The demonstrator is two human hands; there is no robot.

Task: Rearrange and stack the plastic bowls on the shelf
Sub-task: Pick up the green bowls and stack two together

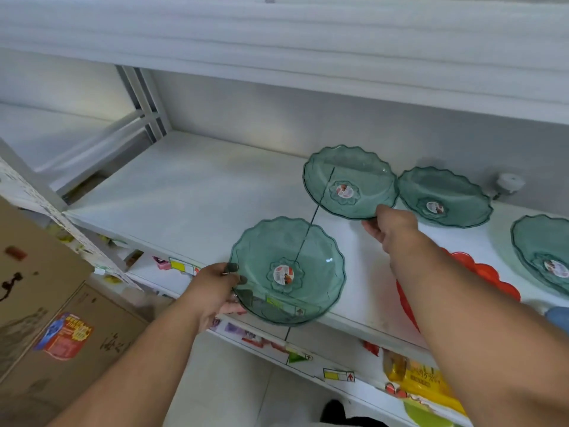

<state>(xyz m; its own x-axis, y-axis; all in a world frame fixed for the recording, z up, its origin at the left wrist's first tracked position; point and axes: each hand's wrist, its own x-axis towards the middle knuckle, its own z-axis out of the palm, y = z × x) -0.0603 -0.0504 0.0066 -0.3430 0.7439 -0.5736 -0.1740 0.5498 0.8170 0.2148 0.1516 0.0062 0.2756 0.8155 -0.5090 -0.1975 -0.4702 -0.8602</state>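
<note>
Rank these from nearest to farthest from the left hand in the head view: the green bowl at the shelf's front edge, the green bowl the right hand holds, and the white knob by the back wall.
From the left hand:
1. Front-edge green bowl, gripped at its left rim.
2. Right-hand green bowl, farther back on the shelf.
3. White knob, far right by the back wall.

Open room: the left and middle of the shelf (191,192) lie bare, back to the rear wall.
Overhead: the upper shelf board (277,57) caps the bay.
Left edge: a slanted frame post (144,100) closes that side.
Right side: green bowls (445,197) sit close together, one just beside the next; a red tray (489,275) fills the front.
Rear right: a small white fitting (509,183) juts from the wall.
Front edge: a held green bowl (288,271) overhangs the lip.
</note>
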